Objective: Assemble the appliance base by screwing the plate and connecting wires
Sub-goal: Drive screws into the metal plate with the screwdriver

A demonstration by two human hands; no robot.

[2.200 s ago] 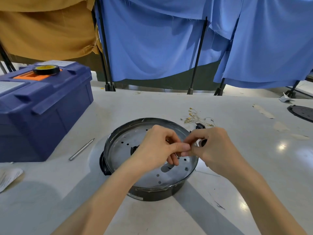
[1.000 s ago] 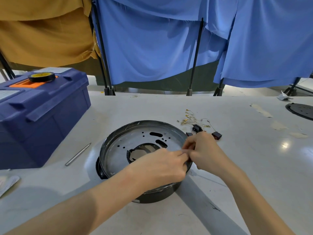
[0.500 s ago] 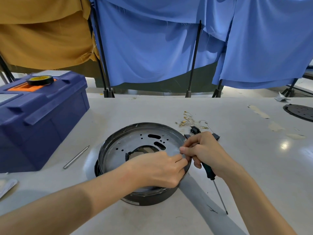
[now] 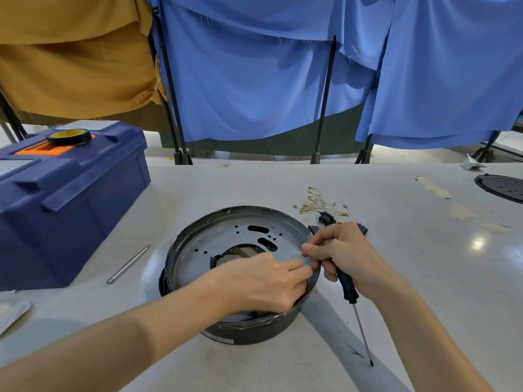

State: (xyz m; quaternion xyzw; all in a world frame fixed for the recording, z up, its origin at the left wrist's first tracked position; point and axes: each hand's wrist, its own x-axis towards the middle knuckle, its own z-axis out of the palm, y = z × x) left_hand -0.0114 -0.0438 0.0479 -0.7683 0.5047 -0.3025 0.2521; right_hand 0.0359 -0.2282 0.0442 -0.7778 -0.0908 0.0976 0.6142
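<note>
Now nearest, screwdriver (image 4: 347, 288): dark handle gripped by the curled lower fingers of the right hand (image 4: 346, 254); bare shaft slants toward the viewer, tip on the table (image 4: 424, 292); top of the handle hidden in the palm.
Base (image 4: 254, 332): round, black, standing on the table mid-scene; near right rim hidden under the left hand (image 4: 263, 281).
Packet (image 4: 12, 312): silvery, cut off by the left edge.
Left hand: lies over the near right part of the plate (image 4: 226, 239), fingers bent, tips meeting the right thumb; whether they pinch anything cannot be told.
Right hand, upper fingers: thumb and forefinger nipped together at the plate's right rim; what they nip is too small to make out.
Plate: grey metal, holed, seated inside the base.
Rod (image 4: 128, 264): thin, metal, left of the base.
Connectors (image 4: 325, 219): small, black, just beyond the right hand, partly hidden by it.
Wires (image 4: 317, 203): loose bundle with gold ends, beyond the base, apart from it.
Toolbox (image 4: 70, 207): blue, far left, cut off; tape roll (image 4: 69, 136) on its lid.
Disc (image 4: 501, 186): black, far right, cut off.
Cloths (image 4: 254, 80): blue and mustard, hung behind the table.
Change: 2.2 s ago both hands pinched above the plate's centre, covering its large opening, and no screwdriver showed; the hands now sit at the right rim, the opening is uncovered and the screwdriver is in view.
</note>
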